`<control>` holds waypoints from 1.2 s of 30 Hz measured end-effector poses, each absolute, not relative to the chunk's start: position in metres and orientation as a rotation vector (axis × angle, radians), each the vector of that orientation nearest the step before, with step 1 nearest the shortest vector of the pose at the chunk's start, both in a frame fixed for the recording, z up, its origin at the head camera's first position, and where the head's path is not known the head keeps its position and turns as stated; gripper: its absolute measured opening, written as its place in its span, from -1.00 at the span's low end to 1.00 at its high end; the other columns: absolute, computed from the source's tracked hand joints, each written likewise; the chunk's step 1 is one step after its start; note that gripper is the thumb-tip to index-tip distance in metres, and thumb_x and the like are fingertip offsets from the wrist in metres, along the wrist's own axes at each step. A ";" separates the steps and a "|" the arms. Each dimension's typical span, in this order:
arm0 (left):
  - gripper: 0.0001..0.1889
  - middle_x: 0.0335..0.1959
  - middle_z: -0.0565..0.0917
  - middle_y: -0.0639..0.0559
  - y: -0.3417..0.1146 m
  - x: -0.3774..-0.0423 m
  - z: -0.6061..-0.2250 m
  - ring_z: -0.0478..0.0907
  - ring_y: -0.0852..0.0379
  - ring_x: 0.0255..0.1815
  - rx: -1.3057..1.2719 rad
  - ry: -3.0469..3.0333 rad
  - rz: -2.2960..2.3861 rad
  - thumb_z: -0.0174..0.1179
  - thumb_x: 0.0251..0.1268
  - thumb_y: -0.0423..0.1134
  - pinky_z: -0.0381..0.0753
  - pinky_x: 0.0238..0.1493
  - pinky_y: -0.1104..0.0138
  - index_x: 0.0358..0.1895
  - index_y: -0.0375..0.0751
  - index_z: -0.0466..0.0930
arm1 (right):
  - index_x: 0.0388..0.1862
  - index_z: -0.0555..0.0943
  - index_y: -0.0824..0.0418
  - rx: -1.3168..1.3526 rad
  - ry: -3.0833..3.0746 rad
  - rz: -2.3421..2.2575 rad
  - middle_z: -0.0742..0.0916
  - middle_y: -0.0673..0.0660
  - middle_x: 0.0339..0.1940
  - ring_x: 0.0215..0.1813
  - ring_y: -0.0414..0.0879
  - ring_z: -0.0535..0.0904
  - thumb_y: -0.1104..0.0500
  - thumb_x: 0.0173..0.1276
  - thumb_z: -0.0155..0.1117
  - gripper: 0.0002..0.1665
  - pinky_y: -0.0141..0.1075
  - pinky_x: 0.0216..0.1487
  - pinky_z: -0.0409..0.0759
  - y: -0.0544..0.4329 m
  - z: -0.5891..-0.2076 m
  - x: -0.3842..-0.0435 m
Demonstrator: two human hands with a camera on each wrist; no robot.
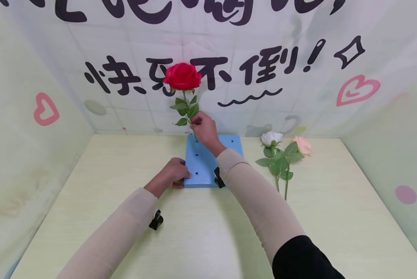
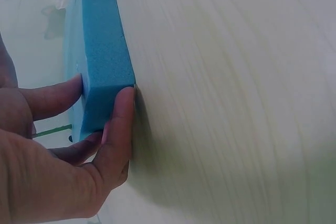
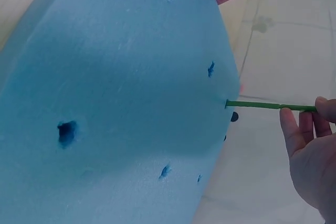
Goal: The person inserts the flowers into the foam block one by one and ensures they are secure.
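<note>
A blue foam board (image 1: 206,164) dotted with small holes lies flat on the table. My left hand (image 1: 173,171) grips its near left corner, the thumb on top and fingers along the side and lower edge, as the left wrist view shows. With thumb and fingertips, my right hand (image 1: 205,128) pinches the stem of a red rose (image 1: 183,76) above the board's far left part. The rose stands roughly upright, bloom high, green leaves below it. In the right wrist view the lower end of the green stem (image 3: 257,104) meets the board at a hole.
To the right of the board, a white rose (image 1: 272,138) and a pink rose (image 1: 302,146) lie on the pale wooden table (image 1: 334,217), their leaves overlapping. A printed backdrop (image 1: 152,112) rises behind the table's far edge, with side walls left and right.
</note>
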State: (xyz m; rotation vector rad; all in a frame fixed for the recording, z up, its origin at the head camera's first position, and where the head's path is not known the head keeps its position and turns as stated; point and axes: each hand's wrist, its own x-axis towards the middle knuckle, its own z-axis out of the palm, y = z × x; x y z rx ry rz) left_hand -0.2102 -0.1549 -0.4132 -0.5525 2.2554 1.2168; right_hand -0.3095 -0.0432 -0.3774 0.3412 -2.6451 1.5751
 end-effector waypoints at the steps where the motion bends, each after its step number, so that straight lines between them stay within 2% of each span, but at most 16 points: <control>1: -0.39 0.10 0.48 -0.21 -0.155 -0.210 -0.414 0.53 -0.08 -0.09 -0.553 2.256 1.215 0.18 0.33 -0.33 0.68 -0.42 0.27 0.41 -0.29 0.21 | -0.18 0.55 0.19 0.343 -2.651 1.559 0.68 0.10 -0.16 -0.09 -0.07 0.57 0.30 0.35 0.28 -0.89 -0.30 -0.16 0.60 -0.043 -0.377 -0.309; 8: -0.39 0.11 0.48 -0.22 -0.155 -0.210 -0.419 0.53 -0.09 -0.09 -0.559 2.255 1.216 0.18 0.33 -0.35 0.69 -0.39 0.26 0.42 -0.30 0.20 | -0.14 0.52 0.20 0.360 -2.733 1.450 0.68 0.12 -0.07 -0.03 -0.06 0.60 0.27 0.39 0.22 -0.89 -0.31 -0.14 0.63 -0.044 -0.380 -0.305; 15: -0.38 0.12 0.48 -0.21 -0.155 -0.210 -0.416 0.52 -0.08 -0.08 -0.547 2.252 1.233 0.18 0.33 -0.34 0.69 -0.39 0.26 0.43 -0.28 0.20 | -0.16 0.50 0.22 0.415 -2.715 1.381 0.69 0.13 -0.10 -0.01 -0.05 0.61 0.29 0.40 0.20 -0.92 -0.28 -0.13 0.62 -0.044 -0.384 -0.304; 25: -0.36 0.08 0.48 -0.22 -0.157 -0.209 -0.417 0.54 -0.04 -0.14 -0.530 2.265 1.234 0.18 0.33 -0.34 0.67 -0.47 0.29 0.44 -0.30 0.18 | -0.14 0.49 0.21 0.430 -2.716 1.342 0.66 0.13 -0.13 -0.09 -0.06 0.60 0.28 0.43 0.15 -0.93 -0.31 -0.25 0.60 -0.041 -0.387 -0.305; 36: -0.38 0.04 0.51 -0.22 -0.157 -0.209 -0.417 0.55 -0.05 -0.15 -0.524 2.261 1.244 0.18 0.32 -0.34 0.68 -0.43 0.27 0.42 -0.31 0.20 | -0.13 0.54 0.21 0.404 -2.732 1.335 0.68 0.12 -0.18 -0.15 -0.07 0.58 0.28 0.40 0.21 -0.90 -0.33 -0.21 0.58 -0.048 -0.387 -0.305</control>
